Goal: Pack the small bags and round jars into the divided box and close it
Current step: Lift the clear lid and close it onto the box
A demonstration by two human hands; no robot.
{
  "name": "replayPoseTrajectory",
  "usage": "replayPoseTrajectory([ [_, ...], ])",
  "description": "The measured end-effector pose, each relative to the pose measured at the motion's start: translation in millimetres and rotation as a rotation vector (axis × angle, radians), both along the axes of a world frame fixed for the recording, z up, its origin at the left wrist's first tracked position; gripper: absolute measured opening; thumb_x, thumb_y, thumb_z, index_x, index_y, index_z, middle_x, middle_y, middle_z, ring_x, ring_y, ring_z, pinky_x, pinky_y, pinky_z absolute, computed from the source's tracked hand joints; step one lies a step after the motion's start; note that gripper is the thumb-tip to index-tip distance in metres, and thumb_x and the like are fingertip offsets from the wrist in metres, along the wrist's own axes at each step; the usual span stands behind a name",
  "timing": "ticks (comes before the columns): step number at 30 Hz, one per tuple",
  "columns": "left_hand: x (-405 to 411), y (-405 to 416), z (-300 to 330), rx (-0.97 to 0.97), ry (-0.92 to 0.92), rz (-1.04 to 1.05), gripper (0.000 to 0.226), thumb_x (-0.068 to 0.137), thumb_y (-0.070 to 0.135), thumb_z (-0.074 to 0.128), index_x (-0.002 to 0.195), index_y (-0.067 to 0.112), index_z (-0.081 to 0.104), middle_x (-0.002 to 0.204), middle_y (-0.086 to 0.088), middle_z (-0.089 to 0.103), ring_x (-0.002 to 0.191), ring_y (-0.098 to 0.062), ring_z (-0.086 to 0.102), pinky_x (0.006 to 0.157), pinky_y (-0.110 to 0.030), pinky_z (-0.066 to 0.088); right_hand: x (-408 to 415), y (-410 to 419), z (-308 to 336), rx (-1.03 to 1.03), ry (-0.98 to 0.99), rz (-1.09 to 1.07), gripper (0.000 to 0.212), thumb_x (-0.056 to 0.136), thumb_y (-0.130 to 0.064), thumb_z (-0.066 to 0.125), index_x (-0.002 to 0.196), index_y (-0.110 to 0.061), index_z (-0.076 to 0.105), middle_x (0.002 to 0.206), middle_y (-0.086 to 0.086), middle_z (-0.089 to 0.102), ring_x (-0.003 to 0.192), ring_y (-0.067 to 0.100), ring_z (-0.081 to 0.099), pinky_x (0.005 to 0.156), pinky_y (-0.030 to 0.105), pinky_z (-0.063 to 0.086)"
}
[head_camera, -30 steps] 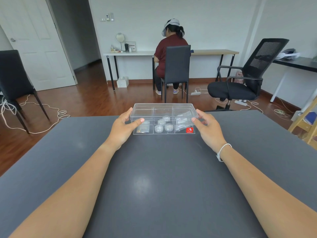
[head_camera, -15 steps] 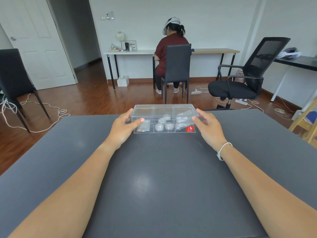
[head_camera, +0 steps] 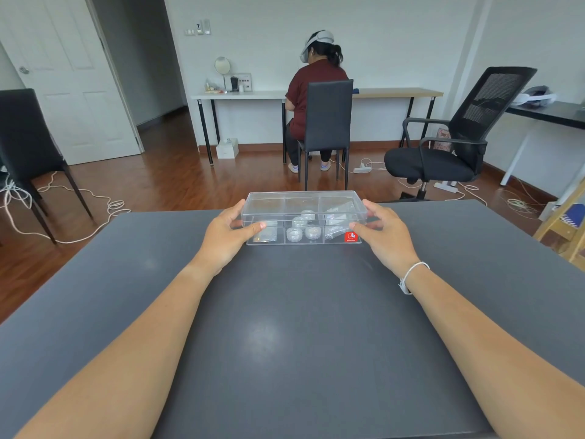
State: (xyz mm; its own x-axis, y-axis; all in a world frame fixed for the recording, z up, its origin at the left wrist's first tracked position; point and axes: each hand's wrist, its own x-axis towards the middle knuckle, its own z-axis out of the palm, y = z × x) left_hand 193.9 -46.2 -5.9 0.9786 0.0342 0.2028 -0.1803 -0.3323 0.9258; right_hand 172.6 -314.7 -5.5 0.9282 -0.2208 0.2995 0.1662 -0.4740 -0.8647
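Note:
A clear plastic divided box (head_camera: 304, 202) with its lid on sits near the far edge of the dark grey table (head_camera: 285, 327). A red sticker (head_camera: 350, 237) marks its front right corner. Through the walls I see a small bag (head_camera: 267, 235) in the left compartment, several round jars (head_camera: 303, 228) in the middle one and small bags (head_camera: 335, 223) in the right one. My left hand (head_camera: 226, 234) grips the box's left end, thumb on the front. My right hand (head_camera: 384, 232) grips the right end the same way.
Beyond the table a person (head_camera: 316, 90) sits with their back to me at a white desk (head_camera: 316, 94). A black office chair (head_camera: 449, 147) stands at the right, a black chair (head_camera: 25, 147) at the left. Cables (head_camera: 104, 204) lie on the wooden floor.
The box stays between both hands, and the hands keep their grip. The view has tilted slightly, so the box appears a little higher in the frame.

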Motion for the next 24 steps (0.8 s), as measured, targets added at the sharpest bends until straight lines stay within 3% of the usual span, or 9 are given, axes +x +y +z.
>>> replayPoseTrajectory([
  [6, -1.0, -0.5, -0.4, 0.009, -0.022, 0.007, 0.067, 0.074, 0.026, 0.073, 0.133, 0.022, 0.042, 0.124, 0.009, 0.056, 0.108, -0.004, 0.052, 0.085, -0.012, 0.036, -2.0, 1.0, -0.6, -0.003, -0.013, -0.015, 0.051, 0.080, -0.025, 0.065, 0.128, -0.027, 0.047, 0.127, -0.002, 0.052, 0.097, 0.011, 0.052, 0.077, 0.023, 0.042],
  [10, -2.8, -0.2, -0.6, 0.018, -0.049, 0.014, 0.062, 0.072, 0.027, 0.074, 0.128, 0.025, 0.048, 0.120, 0.012, 0.058, 0.105, -0.003, 0.055, 0.075, -0.002, 0.035, -4.1, 1.7, 0.9, 0.021, -0.037, -0.009, 0.047, 0.080, -0.024, 0.065, 0.124, -0.025, 0.051, 0.126, 0.000, 0.056, 0.095, 0.011, 0.053, 0.078, 0.022, 0.042],
  [18, -4.2, 1.7, -0.6, 0.015, -0.063, 0.002, 0.055, 0.071, 0.026, 0.075, 0.122, 0.028, 0.055, 0.119, 0.009, 0.061, 0.105, -0.006, 0.058, 0.093, -0.020, 0.041, -4.3, 2.1, 0.1, 0.009, -0.029, -0.014, 0.044, 0.079, -0.026, 0.066, 0.121, -0.026, 0.053, 0.123, -0.002, 0.057, 0.080, 0.003, 0.054, 0.068, 0.012, 0.041],
  [24, -6.7, 2.7, -0.4, 0.006, -0.060, -0.008, 0.053, 0.071, 0.024, 0.075, 0.121, 0.030, 0.056, 0.119, 0.009, 0.061, 0.105, -0.004, 0.057, 0.097, -0.023, 0.040, -4.7, 2.5, 0.9, 0.015, -0.017, -0.005, 0.045, 0.079, -0.026, 0.066, 0.122, -0.025, 0.052, 0.125, -0.001, 0.057, 0.083, 0.005, 0.054, 0.070, 0.015, 0.043],
])
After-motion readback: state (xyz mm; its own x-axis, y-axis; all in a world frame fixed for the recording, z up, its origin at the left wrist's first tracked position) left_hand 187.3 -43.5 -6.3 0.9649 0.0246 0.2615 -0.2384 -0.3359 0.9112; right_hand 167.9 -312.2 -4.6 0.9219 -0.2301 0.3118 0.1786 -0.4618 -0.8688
